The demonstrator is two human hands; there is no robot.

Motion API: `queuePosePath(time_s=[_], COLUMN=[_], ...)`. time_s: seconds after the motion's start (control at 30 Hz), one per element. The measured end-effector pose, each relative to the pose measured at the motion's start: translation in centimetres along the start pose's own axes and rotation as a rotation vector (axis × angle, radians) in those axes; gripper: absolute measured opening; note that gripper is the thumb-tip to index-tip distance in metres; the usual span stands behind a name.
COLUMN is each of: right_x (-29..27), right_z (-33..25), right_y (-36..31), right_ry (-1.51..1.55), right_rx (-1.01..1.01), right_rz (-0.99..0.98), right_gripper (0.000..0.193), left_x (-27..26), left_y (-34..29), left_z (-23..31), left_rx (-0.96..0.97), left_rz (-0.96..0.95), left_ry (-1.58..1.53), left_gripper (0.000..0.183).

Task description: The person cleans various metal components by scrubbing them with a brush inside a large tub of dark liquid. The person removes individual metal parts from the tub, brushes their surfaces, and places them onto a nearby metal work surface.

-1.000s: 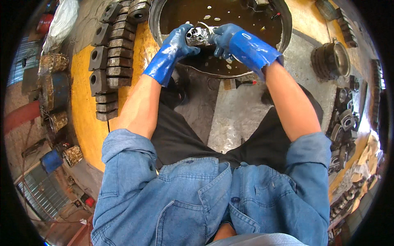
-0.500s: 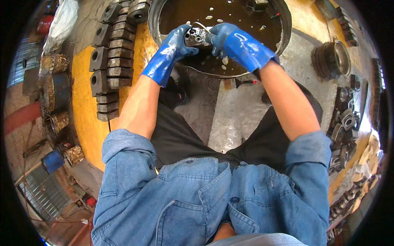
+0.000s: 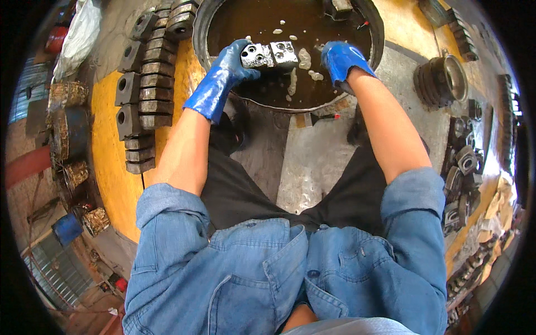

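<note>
In a blue rubber glove, my left hand (image 3: pixel 233 62) grips the left end of a wet, shiny metal block (image 3: pixel 269 54) with round holes in its upper face. A groove or gap crosses the block's middle. The block is held over the brown liquid in a large round tub (image 3: pixel 375 33). My right hand (image 3: pixel 341 58), gloved the same way, is apart from the block at the tub's right side, low at the liquid. Its fingers are hidden and slightly blurred, so what they hold, if anything, does not show.
Foam patches (image 3: pixel 304 58) float on the liquid. Another metal part (image 3: pixel 338 8) stands at the tub's far edge. A brush with a dark handle (image 3: pixel 322 118) lies just before the tub. Rows of metal blocks (image 3: pixel 156 84) line the left; a ribbed metal cylinder (image 3: pixel 441 81) stands right.
My right hand has left the block and moved right and down to the liquid. The thin curved strand seen over the block has gone from there. My left hand keeps the block.
</note>
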State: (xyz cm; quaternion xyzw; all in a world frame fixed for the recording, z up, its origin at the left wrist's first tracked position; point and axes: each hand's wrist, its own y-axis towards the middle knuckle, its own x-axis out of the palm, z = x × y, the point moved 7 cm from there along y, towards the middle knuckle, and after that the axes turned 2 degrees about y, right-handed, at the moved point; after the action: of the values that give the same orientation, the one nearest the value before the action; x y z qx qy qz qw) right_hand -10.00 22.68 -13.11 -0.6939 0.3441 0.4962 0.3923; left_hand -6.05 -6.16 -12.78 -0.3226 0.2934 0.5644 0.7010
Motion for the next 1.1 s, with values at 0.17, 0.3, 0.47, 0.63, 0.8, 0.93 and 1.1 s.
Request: queuePosePath(time_s=[0.17,0.3,0.47,0.63,0.8,0.93,1.1], right_x=[0.9,3.0,-3.1,-2.0,-2.1,-4.0,-1.9], right_z=[-2.3,-0.1,-4.5,-6.9,-8.7,-11.8,-11.3], right_y=[1.4,4.1,3.8,2.8,-0.5,-3.9,-1.7], right_ry=[0.153,0.523,0.507,0.584,0.212,0.031,0.057], right_rx=[-0.006,-0.032,0.058,0.165,0.085,0.214,0.183], right_rz=[-0.123,-0.083,0.113,-0.141,-0.159,-0.18,-0.11], right_gripper=[0.023,0.025,0.022,0.028,0.026,0.028,0.026], left_x=[-0.6,0.0,-0.3,-0.6,-0.5,-0.9,-0.3], left_y=[-0.8,0.2,-0.2,-0.6,-0.6,-0.8,-0.6], left_z=[1.0,0.0,0.5,1.0,1.0,0.9,1.1], left_rx=[-0.048,-0.034,-0.095,-0.075,-0.068,-0.048,0.054], left_rz=[-0.019,0.0,-0.017,0.016,0.032,0.018,0.072], left_ry=[0.008,0.015,0.05,0.062,0.062,0.048,0.087], left_gripper=[0.093,0.095,0.095,0.091,0.083,0.077,0.077])
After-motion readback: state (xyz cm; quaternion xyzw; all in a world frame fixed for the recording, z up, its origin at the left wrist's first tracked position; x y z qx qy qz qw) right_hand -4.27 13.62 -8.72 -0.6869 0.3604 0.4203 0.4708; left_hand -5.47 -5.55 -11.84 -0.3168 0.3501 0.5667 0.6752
